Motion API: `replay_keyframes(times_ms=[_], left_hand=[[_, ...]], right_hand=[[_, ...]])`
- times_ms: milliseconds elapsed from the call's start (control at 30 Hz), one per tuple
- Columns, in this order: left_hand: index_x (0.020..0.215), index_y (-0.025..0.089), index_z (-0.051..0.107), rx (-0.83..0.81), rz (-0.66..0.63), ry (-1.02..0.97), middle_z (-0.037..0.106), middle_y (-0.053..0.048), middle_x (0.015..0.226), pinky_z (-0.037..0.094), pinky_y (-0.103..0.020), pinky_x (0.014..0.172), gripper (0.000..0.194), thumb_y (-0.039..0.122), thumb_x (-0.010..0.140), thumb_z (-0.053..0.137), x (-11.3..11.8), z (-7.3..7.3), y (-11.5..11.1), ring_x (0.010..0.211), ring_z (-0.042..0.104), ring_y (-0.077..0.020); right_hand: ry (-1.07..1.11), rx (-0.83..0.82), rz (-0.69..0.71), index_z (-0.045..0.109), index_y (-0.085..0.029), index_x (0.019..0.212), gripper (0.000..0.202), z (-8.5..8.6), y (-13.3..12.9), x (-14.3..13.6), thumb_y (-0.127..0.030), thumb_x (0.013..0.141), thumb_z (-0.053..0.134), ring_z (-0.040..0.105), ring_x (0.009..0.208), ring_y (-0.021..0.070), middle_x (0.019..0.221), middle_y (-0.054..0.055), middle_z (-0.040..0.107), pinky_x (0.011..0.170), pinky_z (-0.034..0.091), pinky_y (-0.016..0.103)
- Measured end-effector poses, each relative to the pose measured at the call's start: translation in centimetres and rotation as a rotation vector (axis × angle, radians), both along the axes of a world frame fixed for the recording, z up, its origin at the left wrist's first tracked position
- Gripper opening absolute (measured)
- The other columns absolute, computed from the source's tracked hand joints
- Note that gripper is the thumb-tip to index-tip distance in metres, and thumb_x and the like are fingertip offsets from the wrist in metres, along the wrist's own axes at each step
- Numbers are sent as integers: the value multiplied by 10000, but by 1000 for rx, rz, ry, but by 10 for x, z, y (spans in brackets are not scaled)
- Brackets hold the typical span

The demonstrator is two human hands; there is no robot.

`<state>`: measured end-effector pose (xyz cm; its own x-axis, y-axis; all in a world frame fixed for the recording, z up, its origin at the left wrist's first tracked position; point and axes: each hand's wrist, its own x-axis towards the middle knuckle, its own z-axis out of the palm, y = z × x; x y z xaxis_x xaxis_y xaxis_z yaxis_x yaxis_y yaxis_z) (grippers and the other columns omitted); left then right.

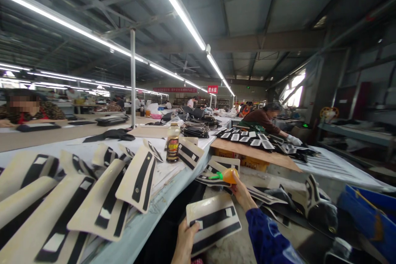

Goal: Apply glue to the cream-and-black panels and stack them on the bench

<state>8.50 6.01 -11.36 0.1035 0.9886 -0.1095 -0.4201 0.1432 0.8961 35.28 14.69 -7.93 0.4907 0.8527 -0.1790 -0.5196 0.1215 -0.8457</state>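
My left hand (185,237) grips the lower left edge of a cream panel (216,225) with black strips and small white patches, its thumb over one patch. My right hand (240,189) is closed round an orange squeeze bottle (229,175) with a green nozzle. The bottle lies nearly level above the panel, its nozzle pointing left and apart from it. Similar cream panels (137,175) overlap on the white table at the left. A glass jar (173,144) with a yellow and red label stands upright at the table's edge.
More panels (222,165) lie beyond the bottle. A blue crate (365,214) stands at the right. Across the far table (343,165), a person in a white glove (293,140) leans over black pieces. Another person (26,109) sits at the left. A pole (133,78) rises behind.
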Motion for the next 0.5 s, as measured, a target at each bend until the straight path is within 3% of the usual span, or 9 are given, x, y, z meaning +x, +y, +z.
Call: replay_keyframes(times_ms=[300, 500], left_hand=[[916, 136, 740, -17, 7, 0, 791, -39, 772, 514, -314, 695, 288, 224, 642, 717, -4, 17, -13, 764, 716, -244], [899, 141, 736, -2, 18, -4, 797, -41, 796, 526, -315, 723, 243, 191, 665, 694, -4, 27, -21, 790, 728, -245]], right_hand=[[137, 43, -89, 620, -172, 1188, 298, -35, -46, -11, -369, 966, 649, 664, 891, 179, 1133, 62, 655, 743, 589, 352], [171, 117, -132, 615, -176, 1210, 313, -42, -42, -16, -372, 968, 645, 666, 934, 194, 1167, 71, 650, 778, 589, 377]])
